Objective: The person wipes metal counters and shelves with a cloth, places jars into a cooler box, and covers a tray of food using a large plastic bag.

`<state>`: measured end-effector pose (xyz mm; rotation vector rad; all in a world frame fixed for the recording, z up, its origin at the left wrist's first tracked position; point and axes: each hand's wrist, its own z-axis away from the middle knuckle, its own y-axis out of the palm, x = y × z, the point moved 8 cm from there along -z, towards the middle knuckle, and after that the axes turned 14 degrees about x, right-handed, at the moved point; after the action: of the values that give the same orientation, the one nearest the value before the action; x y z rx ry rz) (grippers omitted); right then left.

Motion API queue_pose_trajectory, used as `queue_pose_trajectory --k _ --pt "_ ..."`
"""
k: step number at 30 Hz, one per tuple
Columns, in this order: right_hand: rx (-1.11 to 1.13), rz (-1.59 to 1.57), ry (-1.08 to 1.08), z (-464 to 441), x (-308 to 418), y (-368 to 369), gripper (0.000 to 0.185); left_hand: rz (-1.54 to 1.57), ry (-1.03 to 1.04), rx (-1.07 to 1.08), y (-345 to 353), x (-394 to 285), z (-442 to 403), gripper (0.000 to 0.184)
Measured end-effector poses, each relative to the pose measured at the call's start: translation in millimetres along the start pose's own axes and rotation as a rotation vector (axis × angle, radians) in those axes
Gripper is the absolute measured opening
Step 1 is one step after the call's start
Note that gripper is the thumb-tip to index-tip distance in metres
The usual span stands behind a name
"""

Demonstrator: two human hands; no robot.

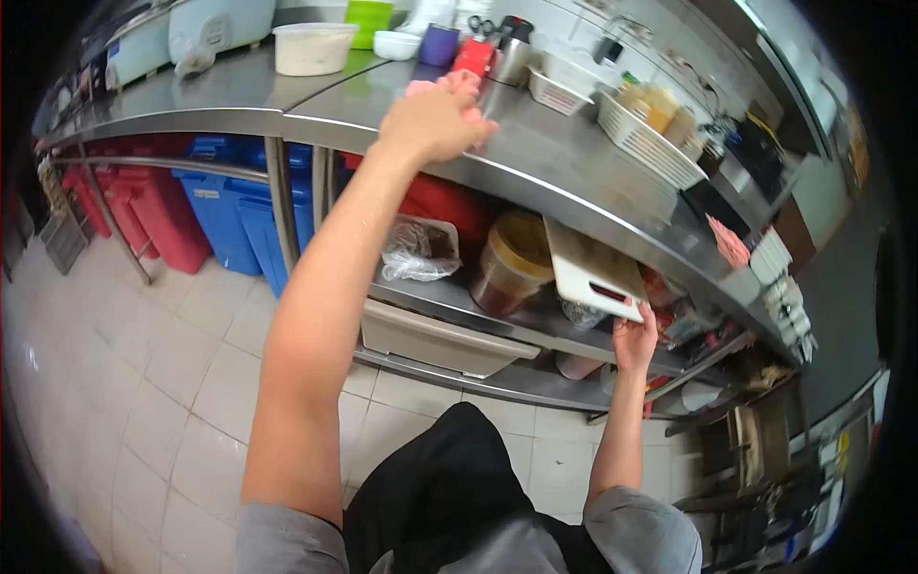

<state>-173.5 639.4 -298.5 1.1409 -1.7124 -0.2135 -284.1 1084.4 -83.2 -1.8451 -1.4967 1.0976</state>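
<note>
On the steel counter (382, 107), my left hand (430, 124) is closed on a crumpled pink cloth (467, 88), near the counter's front edge. My right hand (635, 335) grips a white cutting board (588, 266) by its near end, beside the handle slot. The board is tilted below the counter edge, its far part hidden under the counter. Left of the board, on the shelf below, stands a large tub with a yellow rim (516, 251). A container lined with clear plastic (421, 251) sits further left.
White baskets (650, 139), a steel flask (512, 59), a red holder with scissors (474, 57) and a lidded tub (314, 50) stand along the counter's back. Blue bins (225, 206) and red bins (158, 215) are below at left. A drawer (445, 340) lies under the shelf.
</note>
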Motion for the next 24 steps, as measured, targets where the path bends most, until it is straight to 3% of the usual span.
queue_pose_trajectory --k 4,6,7,10,12,13,16,17,21,24 --pt "-0.019 0.02 -0.08 26 17 -16 0.023 0.008 0.017 0.119 3 -2 -3 0.049" --pt "-0.004 0.103 -0.123 43 35 -16 0.027 -0.203 0.286 0.25 5 -17 3 0.074" --pt "-0.003 0.113 -0.127 48 45 -15 0.03 -0.363 0.521 -0.035 10 -10 2 0.067" --pt "-0.016 0.15 -0.159 56 76 -18 0.031 -0.094 0.282 -0.109 -14 9 23 0.058" --pt "0.053 0.166 -0.161 55 97 -25 0.03 -0.171 0.357 0.003 -12 4 37 0.073" --pt "0.044 0.16 -0.167 53 107 -30 0.029 -0.233 0.365 -0.046 -12 -2 46 0.082" --pt "0.09 0.186 -0.154 42 135 -37 0.027 -0.232 0.321 0.05 -10 -10 58 0.081" --pt "0.059 0.218 -0.206 37 144 -42 0.027 -0.238 0.442 -0.083 -9 -8 57 0.076" --pt "0.015 0.177 -0.162 6 167 -79 0.028 -0.245 0.328 -0.043 -12 -12 66 0.076" --pt "0.008 0.358 -0.162 -23 183 -101 0.031 -0.26 0.247 0.004 -19 -18 68 0.077"
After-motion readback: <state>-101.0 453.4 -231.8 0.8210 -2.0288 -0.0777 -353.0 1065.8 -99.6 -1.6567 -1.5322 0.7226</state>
